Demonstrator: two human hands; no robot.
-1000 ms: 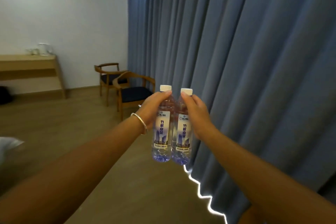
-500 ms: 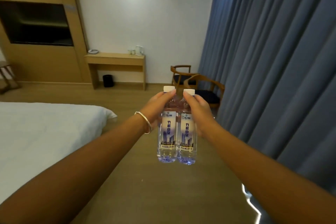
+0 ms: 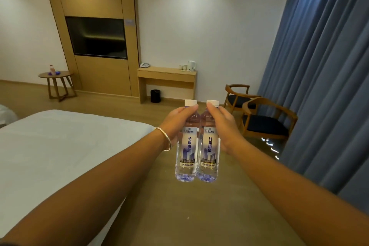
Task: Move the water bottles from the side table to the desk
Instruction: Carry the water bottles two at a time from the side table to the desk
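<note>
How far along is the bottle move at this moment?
Done: both bottles are picked up. In hand: the left hand grips the left bottle, the right hand the right bottle, upright, side by side. Left: reaching the desk across the room and setting them down.

bottles [image 3: 196, 146] side by side | desk [image 3: 167, 71] behind — bed [image 3: 60, 146] left, chairs [image 3: 265, 120] perhaps right
</note>
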